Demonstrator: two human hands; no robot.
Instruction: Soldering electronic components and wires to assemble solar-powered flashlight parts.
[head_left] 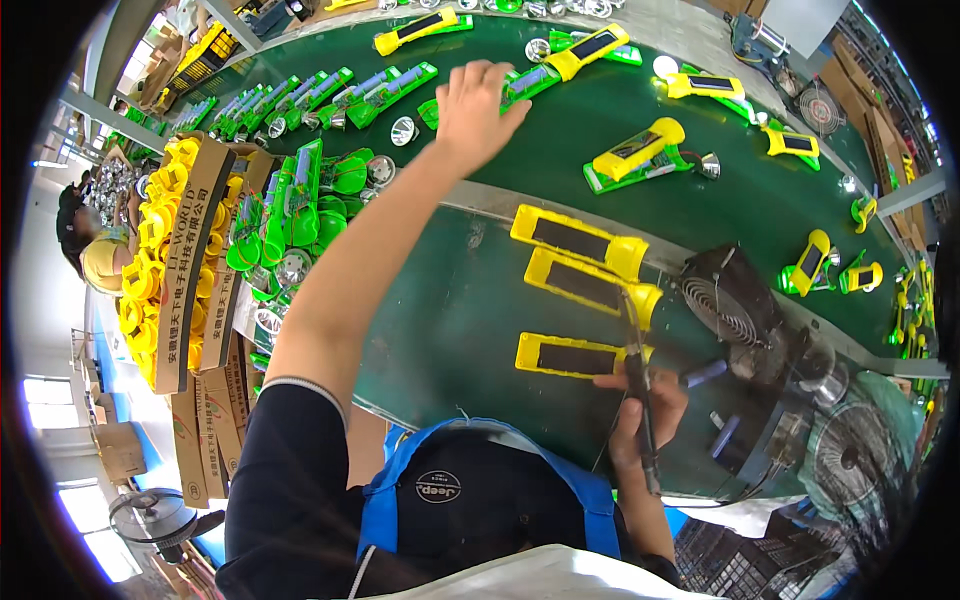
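Observation:
My left hand (470, 118) stretches over the green belt at the far side, fingers extended and thumb apart. Beside its fingertips lies a green flashlight half (525, 85) with a grey cell, joined to a yellow cover (590, 50); whether the hand touches it cannot be told. My right hand (655, 410) is closed round a long dark soldering iron (641, 400), held roughly upright in the picture. Next to it rests a yellow cover with a dark panel (568, 356). Two more yellow covers, one (575, 280) and another (570, 236), lie just beyond.
Several flashlight halves (385, 92) line the belt at left. Cardboard boxes of yellow rings (190, 265) and a pile of green housings (290, 215) stand left. At right are a dark fan (715, 300), a blue cell (706, 373) and a caged fan (848, 455). A person (100, 255) is far left.

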